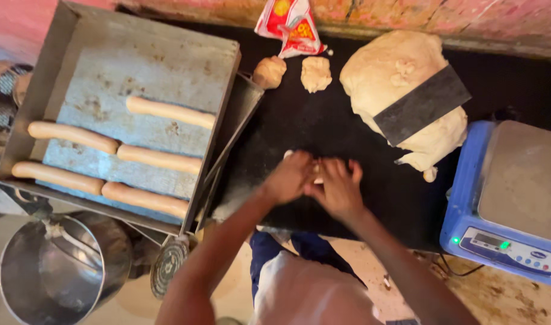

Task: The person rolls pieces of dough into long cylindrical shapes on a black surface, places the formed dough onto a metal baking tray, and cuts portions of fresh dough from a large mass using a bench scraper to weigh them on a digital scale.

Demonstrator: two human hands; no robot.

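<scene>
Both hands, left (pixel 290 177) & right (pixel 337 188), met at frame centre on the black counter (pixel 323 126), fingers curled over a small dough piece (pixel 316 174), mostly hidden; its long axis prob. ran left-right. Five dough logs lay in the tray (pixel 58 48), upper left.

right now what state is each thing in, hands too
left hand: pressed on a small dough piece, whether closed cannot be told
right hand: on the same piece, likewise
small dough piece: mostly hidden between the hands
big dough mass: unshaped, flat dark scraper lying across it
two dough lumps: cut, unrolled
baking tray: holds five rolled dough logs
scale: platform bare, green light lit
metal bucket: upright
</scene>
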